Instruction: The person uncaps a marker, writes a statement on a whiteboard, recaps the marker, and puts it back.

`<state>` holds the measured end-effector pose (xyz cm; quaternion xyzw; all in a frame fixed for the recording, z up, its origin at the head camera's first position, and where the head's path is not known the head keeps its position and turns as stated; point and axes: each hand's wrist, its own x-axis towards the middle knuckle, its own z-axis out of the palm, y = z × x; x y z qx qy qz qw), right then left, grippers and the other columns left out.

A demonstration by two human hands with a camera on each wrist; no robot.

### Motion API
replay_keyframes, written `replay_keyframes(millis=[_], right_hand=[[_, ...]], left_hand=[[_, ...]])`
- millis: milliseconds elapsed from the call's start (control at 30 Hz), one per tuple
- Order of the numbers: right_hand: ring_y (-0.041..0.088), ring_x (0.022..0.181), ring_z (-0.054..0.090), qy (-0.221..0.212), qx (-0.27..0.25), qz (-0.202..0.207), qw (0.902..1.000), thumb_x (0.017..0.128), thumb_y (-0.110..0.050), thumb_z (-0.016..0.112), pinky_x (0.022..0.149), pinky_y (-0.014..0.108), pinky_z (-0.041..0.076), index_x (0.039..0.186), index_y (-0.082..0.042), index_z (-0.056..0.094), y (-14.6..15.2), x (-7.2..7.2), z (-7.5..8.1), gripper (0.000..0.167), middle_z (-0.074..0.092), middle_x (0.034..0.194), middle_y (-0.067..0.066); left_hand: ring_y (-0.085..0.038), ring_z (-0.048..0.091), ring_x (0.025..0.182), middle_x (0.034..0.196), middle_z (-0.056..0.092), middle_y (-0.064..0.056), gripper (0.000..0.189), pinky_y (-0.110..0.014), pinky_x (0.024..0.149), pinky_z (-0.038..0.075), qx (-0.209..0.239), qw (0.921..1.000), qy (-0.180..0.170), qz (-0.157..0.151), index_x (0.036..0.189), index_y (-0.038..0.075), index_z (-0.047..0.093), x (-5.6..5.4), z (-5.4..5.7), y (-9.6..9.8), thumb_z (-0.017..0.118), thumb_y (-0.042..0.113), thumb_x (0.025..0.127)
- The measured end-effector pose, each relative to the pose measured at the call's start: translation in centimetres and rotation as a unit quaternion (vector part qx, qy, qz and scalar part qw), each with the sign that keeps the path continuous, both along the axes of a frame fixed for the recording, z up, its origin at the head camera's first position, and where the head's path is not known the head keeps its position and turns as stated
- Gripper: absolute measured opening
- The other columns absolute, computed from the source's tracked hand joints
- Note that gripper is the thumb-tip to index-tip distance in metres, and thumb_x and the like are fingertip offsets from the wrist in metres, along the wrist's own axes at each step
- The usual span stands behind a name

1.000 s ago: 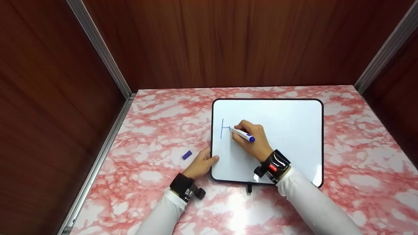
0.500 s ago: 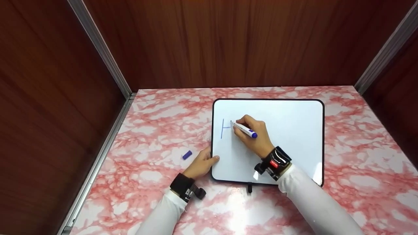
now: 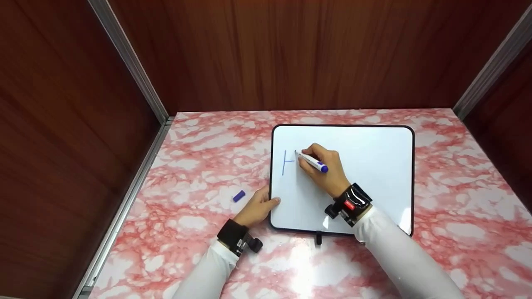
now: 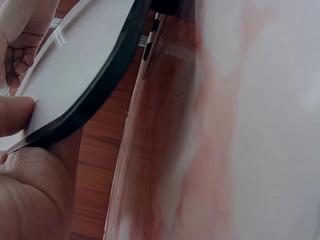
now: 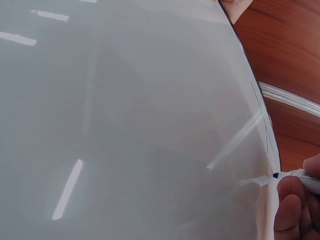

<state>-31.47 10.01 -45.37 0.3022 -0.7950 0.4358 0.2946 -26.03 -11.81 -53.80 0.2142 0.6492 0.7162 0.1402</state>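
A black-framed whiteboard [image 3: 365, 166] lies tilted toward the person, with a blue upright stroke and a short crossbar [image 3: 285, 162] drawn near its left side. My right hand [image 3: 326, 170] pinches a white marker [image 3: 311, 161] with a blue end, its tip at the board just right of and above the crossbar. In the right wrist view the dark tip of the marker [image 5: 290, 174] is right at the board's surface. My left hand [image 3: 258, 207] grips the board's left edge, thumb [image 4: 15, 115] on the front face and the other fingers behind it. A blue marker cap [image 3: 239, 196] lies left of the board.
The red-and-white marbled table [image 3: 187, 245] carries everything. A small black tab [image 3: 318, 238] sticks out from the board's lower edge. Dark wood panels [image 3: 266, 58] with metal corner strips [image 3: 129, 62] stand behind and at both sides.
My right hand has moved the marker tip up from the end of the crossbar to a higher spot on the right. The left hand keeps its grip on the board's edge.
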Motion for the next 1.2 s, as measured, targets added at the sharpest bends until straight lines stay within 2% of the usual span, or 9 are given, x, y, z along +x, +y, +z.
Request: replay_keyframes(millis=[133, 500, 1200], right_hand=[[0.008, 0.060, 0.057, 0.003, 0.004, 0.003, 1.0000, 0.081, -0.008, 0.074, 0.051, 0.022, 0.046, 0.085, -0.007, 0.065, 0.0, 0.1, 0.0, 0.009, 0.069, 0.077, -0.001], [0.007, 0.057, 0.055, -0.016, 0.004, 0.009, 0.9998, 0.081, -0.008, 0.073, 0.048, 0.022, 0.044, 0.083, -0.008, 0.066, -0.1, 0.6, -0.5, 0.007, 0.068, 0.075, -0.003], [0.007, 0.060, 0.056, -0.025, 0.009, 0.032, 0.9991, 0.080, -0.009, 0.074, 0.050, 0.023, 0.045, 0.081, -0.009, 0.066, 0.1, 2.2, -1.8, 0.009, 0.068, 0.075, -0.005]], left_hand=[[-0.028, 0.061, 0.109, 0.127, 0.059, -0.019, 0.043, -0.041, 0.091, 0.052, -0.006, 0.9999, 0.008, 0.003, 0.139, -0.005, 0.043, 0.0, 0.1, 0.0, 0.044, -0.004, 0.097], [-0.029, 0.061, 0.109, 0.129, 0.058, -0.021, 0.045, -0.042, 0.091, 0.052, -0.003, 1.0000, -0.003, 0.003, 0.143, -0.004, 0.040, 0.1, 0.0, 0.0, 0.043, -0.005, 0.098], [-0.029, 0.061, 0.110, 0.128, 0.059, -0.021, 0.042, -0.041, 0.091, 0.052, -0.014, 0.9999, -0.004, 0.004, 0.140, -0.005, 0.042, -0.1, -0.2, 0.0, 0.045, -0.002, 0.098]])
